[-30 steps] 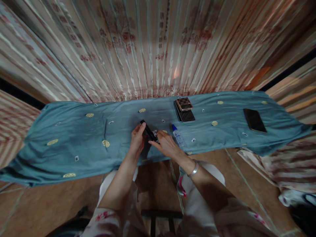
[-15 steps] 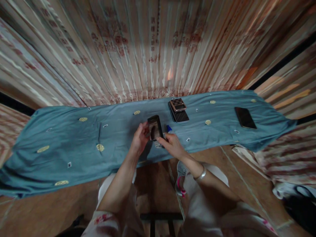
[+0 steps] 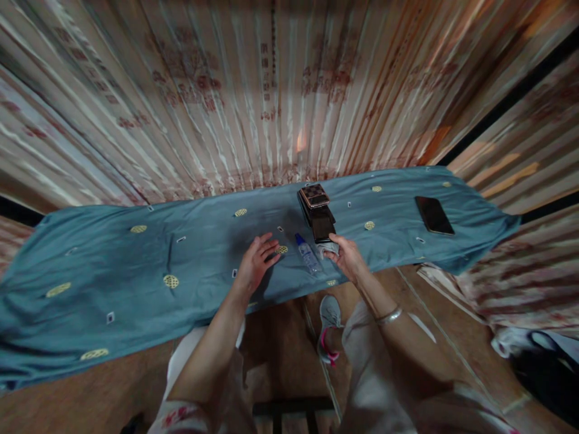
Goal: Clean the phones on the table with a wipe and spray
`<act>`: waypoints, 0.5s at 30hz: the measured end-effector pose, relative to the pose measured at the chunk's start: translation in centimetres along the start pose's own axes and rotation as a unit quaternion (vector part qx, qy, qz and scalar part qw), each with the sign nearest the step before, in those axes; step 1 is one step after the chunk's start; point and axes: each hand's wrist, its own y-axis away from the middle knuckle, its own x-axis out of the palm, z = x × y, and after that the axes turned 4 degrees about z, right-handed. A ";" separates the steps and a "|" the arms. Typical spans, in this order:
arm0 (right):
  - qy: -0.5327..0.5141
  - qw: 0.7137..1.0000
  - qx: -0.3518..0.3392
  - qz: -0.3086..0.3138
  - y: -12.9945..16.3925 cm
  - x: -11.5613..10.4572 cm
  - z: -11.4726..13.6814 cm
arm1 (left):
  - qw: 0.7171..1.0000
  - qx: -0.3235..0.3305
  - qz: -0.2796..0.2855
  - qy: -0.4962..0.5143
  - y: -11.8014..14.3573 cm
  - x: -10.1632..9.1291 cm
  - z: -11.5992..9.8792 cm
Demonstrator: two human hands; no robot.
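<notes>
My right hand (image 3: 348, 256) grips the near end of a dark phone (image 3: 322, 226) between thumb and fingers, with a crumpled grey cloth (image 3: 326, 248) tucked under it. The phone's far end is against a small pile, where a checkered folding phone (image 3: 315, 195) sits on top of another dark phone; whether it rests on the pile I cannot tell. To the left, my left hand (image 3: 259, 260) hovers above the cover with fingers apart and nothing in them. Between the hands lies a clear small bottle (image 3: 307, 255) with a blue cap.
A separate dark phone (image 3: 434, 215) lies at the right part of the bench, which has a blue patterned cover (image 3: 203, 241). Pleated curtains (image 3: 244, 90) hang behind it. Below are my legs, a grey shoe (image 3: 330, 311) and a tiled floor; a black bag-like shape (image 3: 547, 380) is at lower right.
My left hand has let go of the dark phone. My right hand has carried it right to the pile, uncovering the bottle. The view has shifted slightly.
</notes>
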 end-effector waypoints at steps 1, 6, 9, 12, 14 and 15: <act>-0.002 1.000 0.000 -0.001 -0.3 -0.3 -0.1 | 1.000 0.000 0.000 -0.002 0.0 -0.1 0.0; -0.016 1.000 0.017 0.008 -1.4 -1.5 -0.5 | 1.000 -0.002 0.002 -0.004 0.0 -0.3 0.0; -0.033 0.998 0.036 0.027 -2.0 -1.9 -0.5 | 1.000 -0.005 -0.002 0.001 -0.1 -0.3 0.0; -0.037 0.998 0.038 0.022 -2.5 -2.2 -0.6 | 1.000 -0.007 -0.007 0.004 -0.1 -0.3 0.1; -0.028 0.999 0.033 0.012 -2.6 -2.1 -0.6 | 1.000 -0.007 -0.007 0.004 -0.1 -0.3 0.1; -0.025 0.999 0.029 0.008 -2.6 -2.0 -0.7 | 1.000 -0.006 -0.007 0.003 0.0 -0.3 0.1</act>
